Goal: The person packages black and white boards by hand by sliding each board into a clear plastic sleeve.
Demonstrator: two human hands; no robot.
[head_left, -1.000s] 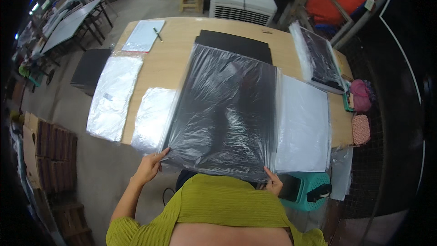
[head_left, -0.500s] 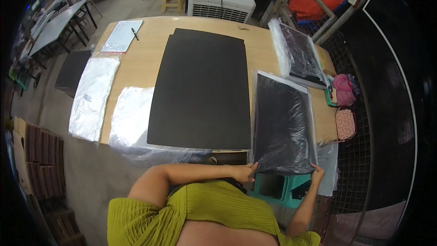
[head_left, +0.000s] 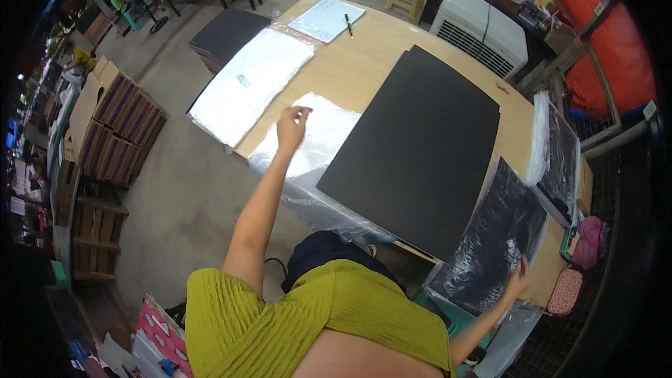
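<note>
Head view, left hand (head_left: 291, 128): out over the shiny clear plastic (head_left: 322, 145), thumb and forefinger slightly parted, nothing visible between them; contact, I can't tell!
Right hand (head_left: 519, 281): well apart from the left, over the plastic-covered black sheet (head_left: 498, 231); gripping or merely resting, can't tell from here.
Black boards (head_left: 420, 154): mid-table (head_left: 339, 73), between the two, likely there so both arms reach easily.
Covered sheet: right beside the boards, its near end jutting past the table, which probably makes that edge easy to catch.
Looks: covered sheet glossy, creased, glinting; boards flat, matt, dark; clear plastic glaring almost white!
</note>
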